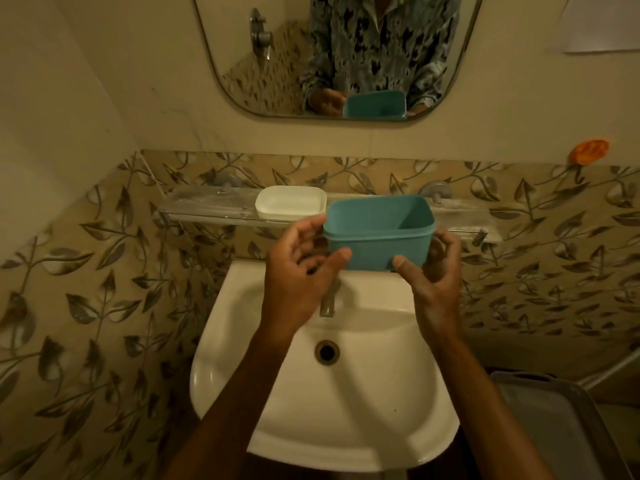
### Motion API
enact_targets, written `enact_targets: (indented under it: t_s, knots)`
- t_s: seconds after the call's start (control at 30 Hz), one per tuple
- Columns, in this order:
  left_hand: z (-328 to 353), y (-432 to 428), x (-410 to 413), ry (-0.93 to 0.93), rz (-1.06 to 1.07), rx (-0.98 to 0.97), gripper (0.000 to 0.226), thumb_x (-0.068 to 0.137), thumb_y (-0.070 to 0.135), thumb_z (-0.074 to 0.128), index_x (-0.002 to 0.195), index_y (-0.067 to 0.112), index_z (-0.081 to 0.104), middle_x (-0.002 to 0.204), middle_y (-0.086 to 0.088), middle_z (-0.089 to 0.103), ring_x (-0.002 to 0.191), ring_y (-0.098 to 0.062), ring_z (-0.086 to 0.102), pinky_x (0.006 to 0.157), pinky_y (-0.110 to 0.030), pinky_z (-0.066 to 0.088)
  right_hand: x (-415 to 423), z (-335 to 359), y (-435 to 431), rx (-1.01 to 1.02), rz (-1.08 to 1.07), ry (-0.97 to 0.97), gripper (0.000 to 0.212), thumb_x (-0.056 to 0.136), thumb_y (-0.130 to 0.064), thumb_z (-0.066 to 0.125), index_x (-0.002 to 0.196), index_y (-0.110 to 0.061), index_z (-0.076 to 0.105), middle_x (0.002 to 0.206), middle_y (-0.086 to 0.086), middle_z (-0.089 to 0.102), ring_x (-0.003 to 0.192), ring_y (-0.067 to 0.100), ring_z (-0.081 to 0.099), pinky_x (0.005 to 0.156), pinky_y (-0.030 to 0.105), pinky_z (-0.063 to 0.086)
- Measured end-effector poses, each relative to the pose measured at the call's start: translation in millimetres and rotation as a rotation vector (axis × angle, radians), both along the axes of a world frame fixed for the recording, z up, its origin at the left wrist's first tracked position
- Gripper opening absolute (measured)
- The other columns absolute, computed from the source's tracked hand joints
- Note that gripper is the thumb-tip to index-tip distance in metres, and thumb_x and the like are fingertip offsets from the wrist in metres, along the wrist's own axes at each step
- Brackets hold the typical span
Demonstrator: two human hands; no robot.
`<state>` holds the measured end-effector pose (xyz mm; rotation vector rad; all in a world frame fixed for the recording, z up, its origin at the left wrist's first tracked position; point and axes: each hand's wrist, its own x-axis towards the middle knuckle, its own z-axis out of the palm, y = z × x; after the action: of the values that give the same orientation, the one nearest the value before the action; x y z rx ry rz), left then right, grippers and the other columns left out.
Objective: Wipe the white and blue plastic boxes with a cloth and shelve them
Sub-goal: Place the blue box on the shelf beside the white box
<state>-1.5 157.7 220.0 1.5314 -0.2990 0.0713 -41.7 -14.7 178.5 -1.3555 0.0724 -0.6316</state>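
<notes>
Holding blue rectangular plastic box; your left hand and right hand grip its ends | likely light, rigid, slick | hold under rim.

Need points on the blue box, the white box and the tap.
blue box (pixel 377 249): head view, middle of its front wall.
white box (pixel 291 201): head view, inside of its open top.
tap (pixel 327 306): head view, lower end of the spout.

Two boxes are counted now: one blue box, one white box. Two hands are seen, left hand and right hand. One shelf, one sink, one tap noted.
</notes>
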Motion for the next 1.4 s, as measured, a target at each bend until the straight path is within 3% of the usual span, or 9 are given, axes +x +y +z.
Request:
enact_targets:
  t_s: [0.13, 0.33, 0.53, 0.67, 0.77, 0.97, 1.2, 1.3, 1.4]
  knots:
    - [19.8, -8.3, 32.6, -0.124, 0.047, 0.057, 0.046, 0.077, 0.006, 0.074, 0.119, 0.009, 0.058, 0.116, -0.002, 0.065, 0.103, -0.009, 0.065, 0.078, -0.022, 0.056, 26.4, 19.7, -17.2, -0.233, -0.069, 0.077, 0.057, 0.071, -0.028, 0.078, 0.12, -0.02, 0.05, 0.126, 0.005, 0.058, 0.117, 0.015, 0.057, 0.094, 0.046, 0.053]
    - [23.9, -23.7, 72.5, -0.198, 0.092, 0.135, 0.045, 0.077, 0.008, 0.075, 0.119, 0.01, 0.059, 0.114, -0.003, 0.066, 0.102, -0.011, 0.065, 0.082, -0.023, 0.056, 59.0, 42.9, -40.0, -0.435, -0.155, 0.125, 0.044, 0.077, -0.018, 0.078, 0.117, -0.009, 0.063, 0.111, 0.005, 0.068, 0.103, 0.015, 0.064, 0.091, 0.037, 0.055]
    - [7.3, -27.4, 92.5, -0.237, 0.149, 0.265, 0.045, 0.076, 0.009, 0.075, 0.119, 0.012, 0.061, 0.113, -0.003, 0.067, 0.1, -0.009, 0.064, 0.085, -0.024, 0.055, 76.9, 40.5, -44.4, -0.589, -0.132, 0.183, 0.046, 0.078, -0.017, 0.078, 0.121, -0.008, 0.063, 0.109, -0.003, 0.066, 0.096, 0.008, 0.062, 0.08, 0.011, 0.051]
    - [-0.8, -27.7, 97.5, -0.281, 0.229, 0.383, 0.046, 0.075, 0.018, 0.076, 0.119, 0.018, 0.061, 0.114, 0.004, 0.066, 0.1, -0.008, 0.061, 0.084, -0.026, 0.052, 84.3, 36.2, -48.0, -0.671, -0.153, 0.234, 0.048, 0.078, -0.023, 0.077, 0.123, -0.014, 0.064, 0.114, 0.0, 0.069, 0.098, 0.012, 0.062, 0.083, 0.026, 0.052]
    - [-5.3, -27.5, 100.0, -0.28, 0.236, 0.431, 0.048, 0.074, 0.02, 0.077, 0.119, 0.018, 0.062, 0.115, 0.002, 0.067, 0.099, -0.009, 0.06, 0.084, -0.026, 0.052, 84.4, 32.6, -49.4, -0.711, -0.155, 0.264, 0.049, 0.077, -0.027, 0.077, 0.124, -0.017, 0.064, 0.114, 0.0, 0.069, 0.098, 0.012, 0.06, 0.082, 0.03, 0.053]
    - [-17.1, -25.1, 100.6, -0.299, 0.249, 0.521, 0.049, 0.074, 0.024, 0.076, 0.121, 0.021, 0.061, 0.114, 0.002, 0.067, 0.102, -0.013, 0.059, 0.089, -0.043, 0.051, 81.2, 28.3, -42.8, -0.776, -0.18, 0.315, 0.046, 0.077, -0.024, 0.078, 0.12, -0.013, 0.066, 0.114, 0.004, 0.071, 0.092, 0.003, 0.054, 0.068, 0.004, 0.035]
    - [-18.9, -21.3, 91.1, -0.391, 0.266, 0.629, 0.048, 0.079, 0.023, 0.07, 0.126, 0.021, 0.056, 0.114, -0.001, 0.063, 0.108, -0.021, 0.052, 0.093, -0.046, 0.042, 76.3, 25.2, -41.3, -0.839, -0.196, 0.312, 0.049, 0.079, -0.031, 0.076, 0.123, -0.013, 0.064, 0.119, 0.005, 0.068, 0.102, 0.007, 0.055, 0.087, 0.029, 0.046]
    - [-33.5, -8.3, 86.0, -0.54, 0.365, 0.542, 0.024, 0.084, 0.016, 0.062, 0.108, 0.014, 0.061, 0.104, -0.002, 0.062, 0.098, -0.02, 0.054, 0.084, -0.042, 0.047, 67.6, 11.4, -41.2, -0.876, -0.304, 0.305, 0.053, 0.079, -0.039, 0.072, 0.124, -0.012, 0.06, 0.123, 0.007, 0.063, 0.117, 0.023, 0.052, 0.097, 0.044, 0.045]
    - [-68.2, 11.5, 80.6, -0.558, 0.414, 0.483, 0.008, 0.083, 0.003, 0.058, 0.087, 0.009, 0.061, 0.086, -0.001, 0.059, 0.083, -0.018, 0.053, 0.076, -0.039, 0.047, 52.3, -4.5, -34.5, -0.888, -0.408, 0.167, 0.041, 0.08, -0.022, 0.075, 0.116, -0.011, 0.06, 0.115, 0.008, 0.062, 0.11, 0.023, 0.051, 0.093, 0.041, 0.044]
